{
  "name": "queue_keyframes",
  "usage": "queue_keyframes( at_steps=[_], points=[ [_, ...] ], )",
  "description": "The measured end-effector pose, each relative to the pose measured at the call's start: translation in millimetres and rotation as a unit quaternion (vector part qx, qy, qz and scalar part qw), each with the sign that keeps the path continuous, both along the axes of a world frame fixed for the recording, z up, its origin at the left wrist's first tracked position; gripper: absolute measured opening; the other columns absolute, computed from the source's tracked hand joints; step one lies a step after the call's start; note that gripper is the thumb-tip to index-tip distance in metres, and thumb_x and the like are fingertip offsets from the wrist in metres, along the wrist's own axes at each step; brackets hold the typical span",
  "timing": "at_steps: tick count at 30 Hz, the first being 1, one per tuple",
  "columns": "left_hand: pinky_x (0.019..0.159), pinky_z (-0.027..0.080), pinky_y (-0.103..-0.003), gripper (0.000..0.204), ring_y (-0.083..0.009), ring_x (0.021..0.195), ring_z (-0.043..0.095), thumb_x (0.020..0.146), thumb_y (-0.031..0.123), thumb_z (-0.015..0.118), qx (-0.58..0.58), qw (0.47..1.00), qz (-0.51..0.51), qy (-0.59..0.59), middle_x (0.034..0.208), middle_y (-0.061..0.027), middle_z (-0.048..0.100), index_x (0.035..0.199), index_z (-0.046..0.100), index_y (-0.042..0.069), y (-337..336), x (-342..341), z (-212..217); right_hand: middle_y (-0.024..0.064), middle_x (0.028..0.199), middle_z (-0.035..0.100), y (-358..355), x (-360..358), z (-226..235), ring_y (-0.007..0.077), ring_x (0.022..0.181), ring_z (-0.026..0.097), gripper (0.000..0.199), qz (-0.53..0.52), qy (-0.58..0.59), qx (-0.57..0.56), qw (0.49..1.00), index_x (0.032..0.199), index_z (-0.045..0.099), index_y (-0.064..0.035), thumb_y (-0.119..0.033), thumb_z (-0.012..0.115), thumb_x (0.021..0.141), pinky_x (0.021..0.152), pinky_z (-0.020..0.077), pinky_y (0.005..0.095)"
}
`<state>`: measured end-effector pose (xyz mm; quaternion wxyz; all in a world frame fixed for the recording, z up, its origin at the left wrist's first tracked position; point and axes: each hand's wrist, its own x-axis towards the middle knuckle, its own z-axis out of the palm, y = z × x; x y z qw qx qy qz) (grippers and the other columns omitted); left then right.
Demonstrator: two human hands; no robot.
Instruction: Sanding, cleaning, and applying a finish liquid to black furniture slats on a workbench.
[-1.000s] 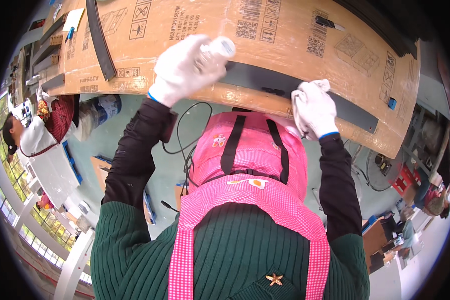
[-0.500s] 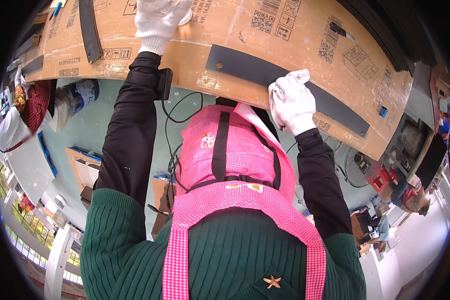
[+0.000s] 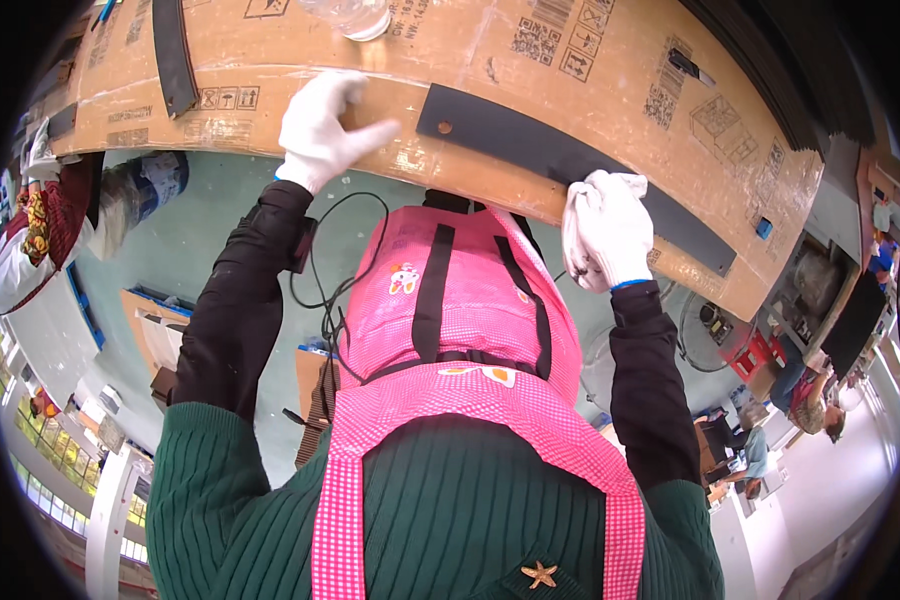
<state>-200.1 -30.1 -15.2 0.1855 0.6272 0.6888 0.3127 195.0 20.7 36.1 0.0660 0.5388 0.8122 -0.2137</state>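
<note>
Cardboard-covered table (image 3: 270, 70), right hand (image 3: 610, 232) fingers gripping white cloth on black strip (image 3: 530, 145), left hand (image 3: 322, 125) fingers spread.

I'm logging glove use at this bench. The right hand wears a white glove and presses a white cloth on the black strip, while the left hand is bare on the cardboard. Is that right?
Not quite: the left hand is gloved in white too, as the head view shows. The rest holds: the right hand in a white glove presses a white cloth on the black strip, and the left rests on the cardboard.
</note>
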Motion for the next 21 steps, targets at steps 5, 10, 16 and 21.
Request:
queue_keyframes(
  at_steps=[5, 10, 16, 21],
  points=[
    [0.078, 0.054, -0.04, 0.078, -0.0274, 0.085, 0.064, 0.07, 0.039, 0.093, -0.019, 0.983, -0.166, 0.08, 0.095, -0.0084, 0.065, 0.136, 0.064, 0.01, 13.1, 10.0, 14.8, 0.0083, 0.097, 0.064, 1.6, -33.3, 12.9, 0.0291, 0.098, 0.066, 0.017, -0.014, -0.049, -0.031, 0.998, 0.1, 0.063, -0.0134, -0.027, 0.052, 0.101, 0.087, 0.054, 0.0429],
    [0.084, 0.053, -0.042, 0.077, -0.0302, 0.095, 0.067, 0.076, 0.043, 0.088, -0.037, 0.972, -0.195, 0.124, 0.101, -0.0089, 0.067, 0.142, 0.062, 0.015, 20.9, 11.6, 8.1, 0.0072, 0.1, 0.062, 4.6, -22.2, 10.7, 0.0265, 0.102, 0.062, 0.019, 0.035, -0.031, -0.012, 0.999, 0.094, 0.064, -0.0096, -0.023, 0.052, 0.099, 0.093, 0.0503, 0.0403],
    [0.086, 0.054, -0.042, 0.074, -0.0302, 0.097, 0.067, 0.079, 0.043, 0.086, -0.058, 0.969, -0.192, 0.144, 0.102, -0.0085, 0.068, 0.144, 0.063, 0.016, 18.3, 13.2, 7.3, 0.009, 0.096, 0.062, 8.5, -19.3, 7.5, 0.0276, 0.101, 0.063, 0.02, 0.088, -0.025, 0.031, 0.995, 0.096, 0.061, -0.0077, -0.023, 0.051, 0.101, 0.091, 0.0507, 0.041],
    [0.086, 0.054, -0.041, 0.073, -0.0293, 0.098, 0.068, 0.078, 0.043, 0.087, -0.021, 0.97, -0.195, 0.145, 0.104, -0.0078, 0.069, 0.142, 0.064, 0.017, 19.8, 12.8, 3.2, 0.0081, 0.098, 0.062, 10.4, -39.4, 8.8, 0.027, 0.102, 0.063, 0.018, 0.032, -0.026, -0.002, 0.999, 0.097, 0.061, -0.0119, -0.024, 0.049, 0.102, 0.09, 0.0514, 0.0404]
  ],
)
